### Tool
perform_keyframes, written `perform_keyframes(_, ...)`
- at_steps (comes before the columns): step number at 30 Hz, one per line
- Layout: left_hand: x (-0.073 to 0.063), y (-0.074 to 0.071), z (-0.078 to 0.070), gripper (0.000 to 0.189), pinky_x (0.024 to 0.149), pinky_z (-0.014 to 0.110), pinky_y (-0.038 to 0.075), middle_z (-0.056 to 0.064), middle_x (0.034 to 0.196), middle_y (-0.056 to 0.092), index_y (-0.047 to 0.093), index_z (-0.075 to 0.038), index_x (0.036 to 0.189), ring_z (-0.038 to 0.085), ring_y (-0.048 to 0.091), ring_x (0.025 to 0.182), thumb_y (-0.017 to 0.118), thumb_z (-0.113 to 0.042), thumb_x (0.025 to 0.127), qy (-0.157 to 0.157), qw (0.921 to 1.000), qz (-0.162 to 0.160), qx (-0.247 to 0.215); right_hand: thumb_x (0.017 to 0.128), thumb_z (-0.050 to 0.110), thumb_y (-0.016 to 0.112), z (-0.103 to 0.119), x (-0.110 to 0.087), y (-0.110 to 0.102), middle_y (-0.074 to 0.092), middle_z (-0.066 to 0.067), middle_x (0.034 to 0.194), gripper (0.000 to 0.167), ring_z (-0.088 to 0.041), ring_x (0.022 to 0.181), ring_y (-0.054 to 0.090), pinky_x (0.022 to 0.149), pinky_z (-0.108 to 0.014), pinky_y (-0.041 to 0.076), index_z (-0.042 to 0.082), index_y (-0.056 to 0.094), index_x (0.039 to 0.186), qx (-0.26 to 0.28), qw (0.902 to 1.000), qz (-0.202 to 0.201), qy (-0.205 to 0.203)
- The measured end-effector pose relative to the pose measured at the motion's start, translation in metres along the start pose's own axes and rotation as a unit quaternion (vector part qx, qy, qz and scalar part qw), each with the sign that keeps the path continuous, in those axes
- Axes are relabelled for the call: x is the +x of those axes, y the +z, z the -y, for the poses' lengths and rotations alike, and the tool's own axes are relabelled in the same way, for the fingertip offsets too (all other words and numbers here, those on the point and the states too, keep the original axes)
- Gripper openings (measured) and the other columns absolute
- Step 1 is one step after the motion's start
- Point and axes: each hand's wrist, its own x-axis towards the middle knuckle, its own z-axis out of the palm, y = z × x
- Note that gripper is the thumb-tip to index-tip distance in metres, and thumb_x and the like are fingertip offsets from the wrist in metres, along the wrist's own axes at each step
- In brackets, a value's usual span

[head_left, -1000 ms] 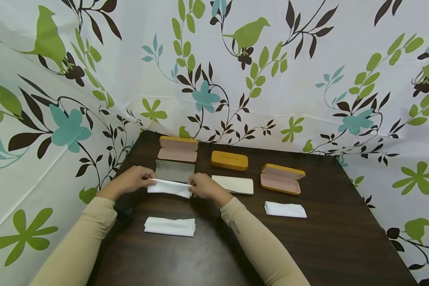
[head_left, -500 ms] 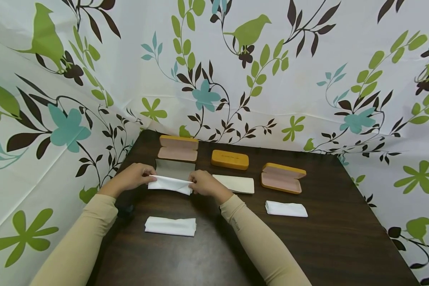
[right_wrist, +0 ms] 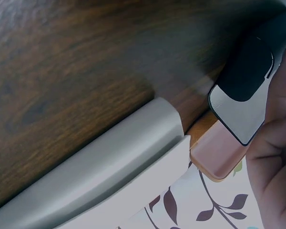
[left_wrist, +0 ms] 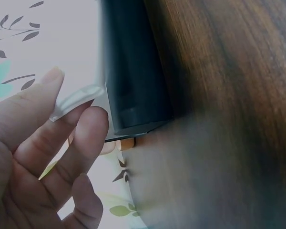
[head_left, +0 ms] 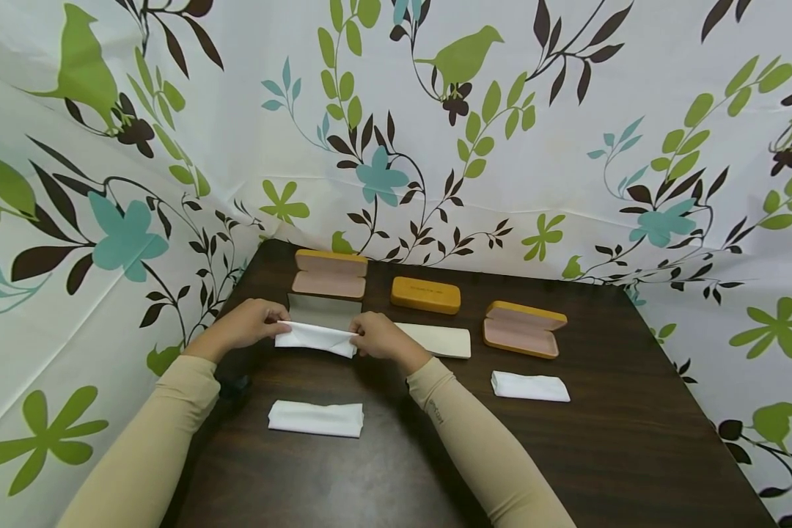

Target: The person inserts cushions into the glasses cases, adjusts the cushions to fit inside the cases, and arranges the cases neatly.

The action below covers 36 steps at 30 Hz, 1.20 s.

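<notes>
A folded white cloth [head_left: 315, 338] is stretched between both hands in the head view, overlapping the front of an open dark glasses case [head_left: 323, 311] with grey lining. My left hand [head_left: 254, 323] pinches the cloth's left end between thumb and fingers; the left wrist view shows the pinched cloth corner [left_wrist: 78, 99] beside the black case [left_wrist: 138, 71]. At the other end, my right hand [head_left: 379, 337] grips the cloth. Only part of the right hand [right_wrist: 276, 138] shows in the right wrist view, near the black case's grey lining [right_wrist: 240, 114].
Behind stand an open yellow case [head_left: 330, 284] with pink lining and a shut yellow case [head_left: 425, 295]. A cream case [head_left: 435, 341] lies right of my right hand, with another open yellow case [head_left: 521, 339] beyond. Two folded white cloths [head_left: 315, 419], [head_left: 530, 386] lie nearer on the dark table [head_left: 435, 455].
Both hands have shifted slightly away from the body with the cloth, so it overlaps more of the dark case. The other things have stayed in place.
</notes>
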Motion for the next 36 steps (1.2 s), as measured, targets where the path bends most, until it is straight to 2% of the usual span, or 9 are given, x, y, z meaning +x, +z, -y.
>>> perform_keyframes(6, -0.002, -0.004, 0.003, 0.007, 0.061, 0.03, 0.046, -0.004, 0.077, 0.069, 0.073, -0.007, 0.089, 0.012, 0.054, 0.067, 0.075, -0.013, 0.092, 0.0, 1.0, 0.001, 0.005, 0.099, 0.006, 0.065, 0.002, 0.005, 0.002, 0.067, -0.003, 0.077, 0.005, -0.015, 0.064, 0.067, 0.053, -0.022, 0.046, 0.005, 0.067, 0.094, 0.0, 1.0, 0.003, -0.003)
perform_keyframes(9, -0.003, -0.006, 0.005, 0.007, 0.061, 0.03, 0.045, -0.004, 0.077, 0.068, 0.073, -0.008, 0.088, 0.012, 0.053, 0.067, 0.076, -0.013, 0.092, -0.002, 0.9999, -0.001, 0.01, 0.099, 0.005, 0.064, 0.003, 0.007, 0.002, 0.068, -0.004, 0.079, 0.005, -0.017, 0.066, 0.069, 0.054, -0.022, 0.047, 0.004, 0.068, 0.095, 0.002, 0.9999, 0.001, -0.012)
perform_keyframes(14, 0.003, -0.004, 0.006, 0.007, 0.061, 0.031, 0.045, -0.003, 0.078, 0.068, 0.073, -0.008, 0.089, 0.013, 0.053, 0.068, 0.075, -0.014, 0.093, 0.0, 1.0, -0.005, 0.006, 0.099, 0.004, 0.064, 0.0, 0.007, -0.001, 0.069, -0.007, 0.083, 0.005, -0.022, 0.07, 0.071, 0.056, -0.022, 0.048, 0.003, 0.068, 0.097, 0.005, 0.9999, -0.005, -0.011)
perform_keyframes(19, 0.008, -0.002, 0.007, 0.006, 0.061, 0.031, 0.047, -0.001, 0.079, 0.071, 0.073, -0.006, 0.09, 0.012, 0.056, 0.068, 0.075, -0.012, 0.092, -0.002, 1.0, -0.007, -0.004, 0.1, 0.005, 0.063, -0.004, 0.007, -0.001, 0.069, -0.007, 0.085, 0.006, -0.018, 0.069, 0.07, 0.059, -0.024, 0.05, 0.002, 0.068, 0.1, 0.006, 0.9999, -0.007, -0.005)
perform_keyframes(25, 0.01, -0.002, 0.009, 0.006, 0.062, 0.031, 0.047, -0.001, 0.081, 0.071, 0.074, -0.007, 0.091, 0.013, 0.055, 0.069, 0.074, -0.012, 0.093, -0.009, 0.9999, -0.012, 0.007, 0.1, 0.005, 0.063, -0.005, 0.012, -0.002, 0.07, -0.007, 0.087, 0.008, -0.013, 0.065, 0.067, 0.059, -0.024, 0.051, 0.002, 0.069, 0.102, 0.005, 0.9999, -0.012, -0.002)
perform_keyframes(36, 0.015, -0.001, 0.012, 0.006, 0.06, 0.032, 0.044, -0.001, 0.078, 0.068, 0.074, -0.007, 0.092, 0.014, 0.052, 0.065, 0.074, -0.012, 0.094, -0.014, 0.9994, -0.027, 0.013, 0.1, 0.006, 0.062, -0.006, 0.016, -0.004, 0.068, -0.004, 0.084, 0.009, -0.01, 0.065, 0.061, 0.058, -0.023, 0.047, 0.003, 0.071, 0.1, -0.025, 0.9991, -0.033, -0.009)
